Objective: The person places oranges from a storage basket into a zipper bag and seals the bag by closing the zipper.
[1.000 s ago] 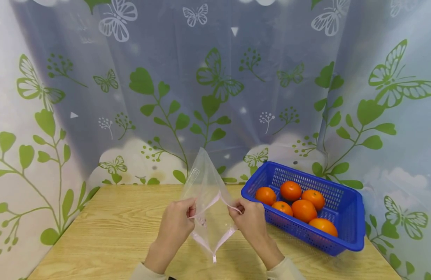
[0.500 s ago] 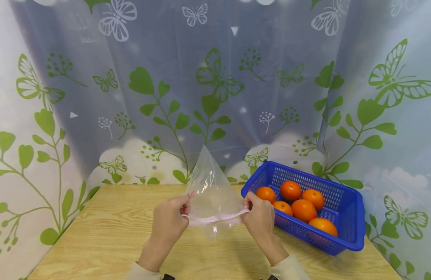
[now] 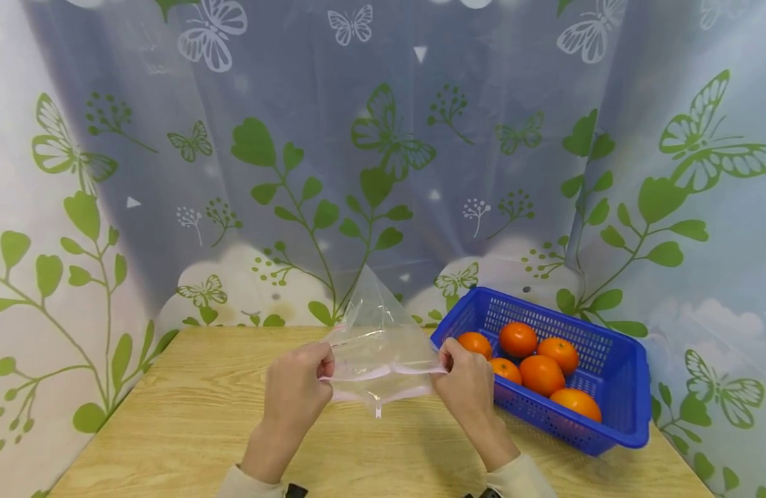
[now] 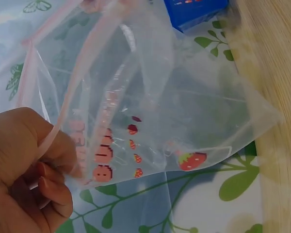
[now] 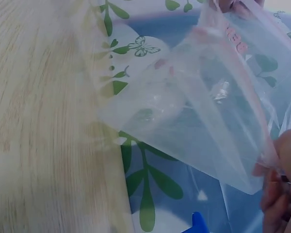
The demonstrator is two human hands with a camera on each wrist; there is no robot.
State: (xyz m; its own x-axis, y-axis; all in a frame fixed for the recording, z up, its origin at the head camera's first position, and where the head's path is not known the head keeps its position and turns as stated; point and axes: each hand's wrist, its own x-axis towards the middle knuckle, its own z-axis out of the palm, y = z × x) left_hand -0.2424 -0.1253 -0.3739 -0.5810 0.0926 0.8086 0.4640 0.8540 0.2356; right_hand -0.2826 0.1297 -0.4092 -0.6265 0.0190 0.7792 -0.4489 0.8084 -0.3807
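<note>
A clear plastic zip bag (image 3: 383,332) with a pale pink zip edge hangs between both hands, above the table. Its mouth is parted and faces the person, while one corner points up and away. My left hand (image 3: 296,387) pinches one side of the mouth, thumb and fingers curled. Opposite it, my right hand (image 3: 466,387) pinches the other side. A white slider (image 3: 378,408) sits at the lower middle of the zip edge. Red lettering and a printed strawberry (image 4: 191,160) show on the bag in the left wrist view. I see nothing inside it.
At the right stands a blue slotted basket (image 3: 619,387), its left end near my right hand. Several oranges (image 3: 541,375) lie in it. The light wooden table (image 3: 190,415) runs back to a curtain (image 3: 283,83) printed with leaves and butterflies.
Both hands have moved apart, left hand leftward and right hand rightward. The bag's mouth has gone from a wide diamond to a stretched, flatter gap. The basket and oranges have stayed put.
</note>
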